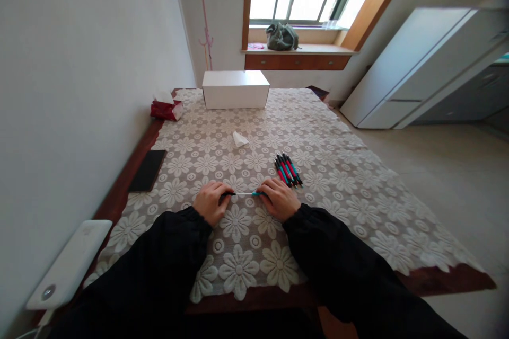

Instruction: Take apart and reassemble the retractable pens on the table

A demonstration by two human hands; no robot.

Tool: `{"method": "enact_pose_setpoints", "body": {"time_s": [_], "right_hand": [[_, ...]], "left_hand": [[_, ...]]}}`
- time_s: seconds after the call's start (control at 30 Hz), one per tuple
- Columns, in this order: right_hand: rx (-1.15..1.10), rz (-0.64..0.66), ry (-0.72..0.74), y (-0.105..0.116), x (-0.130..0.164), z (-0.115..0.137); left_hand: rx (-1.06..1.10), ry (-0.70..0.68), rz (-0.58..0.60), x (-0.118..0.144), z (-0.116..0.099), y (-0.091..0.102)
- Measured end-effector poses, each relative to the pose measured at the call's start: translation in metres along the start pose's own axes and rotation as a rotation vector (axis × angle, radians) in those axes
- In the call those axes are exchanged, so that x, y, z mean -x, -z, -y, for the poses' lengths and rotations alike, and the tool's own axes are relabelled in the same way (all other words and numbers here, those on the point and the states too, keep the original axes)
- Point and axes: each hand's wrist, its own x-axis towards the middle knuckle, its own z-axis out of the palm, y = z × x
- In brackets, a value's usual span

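My left hand [212,202] is closed in a pinch on the black part of a pen [228,194]. Opposite it, my right hand [278,198] pinches the teal barrel of the pen [256,193]. A thin white refill [244,194] spans the gap between the two parts, lying level just over the tablecloth. Which part the refill sits in is too small to tell. Just beyond my right hand lies a row of several pens [287,168] in red, teal and black, side by side.
A flower-patterned lace cloth [238,270] covers the table. Further back are a crumpled white tissue [240,139] and a white box [236,90]. Along the left edge lie a black phone-like slab [147,170], a red tissue pack [166,109] and a white corded device [71,262].
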Motion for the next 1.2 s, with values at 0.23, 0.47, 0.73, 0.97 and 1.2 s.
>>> {"method": "enact_pose_setpoints", "body": {"time_s": [0.23,0.47,0.73,0.97,1.2], "right_hand": [[-0.039,0.029,0.032,-0.001,-0.006,0.006],[-0.008,0.125,-0.04,-0.002,-0.032,0.021],[-0.021,0.011,0.041,-0.017,-0.026,0.013],[0.005,-0.013,0.043,-0.018,-0.023,0.013],[-0.038,-0.022,0.025,-0.016,-0.022,0.01]], "left_hand": [[0.026,-0.01,0.001,-0.005,-0.003,0.0],[0.146,-0.004,-0.023,-0.024,-0.009,-0.013],[0.172,-0.026,-0.068,-0.021,-0.007,-0.021],[0.055,-0.016,-0.03,-0.019,-0.007,-0.018],[-0.004,-0.035,-0.016,-0.018,-0.003,-0.018]]}}
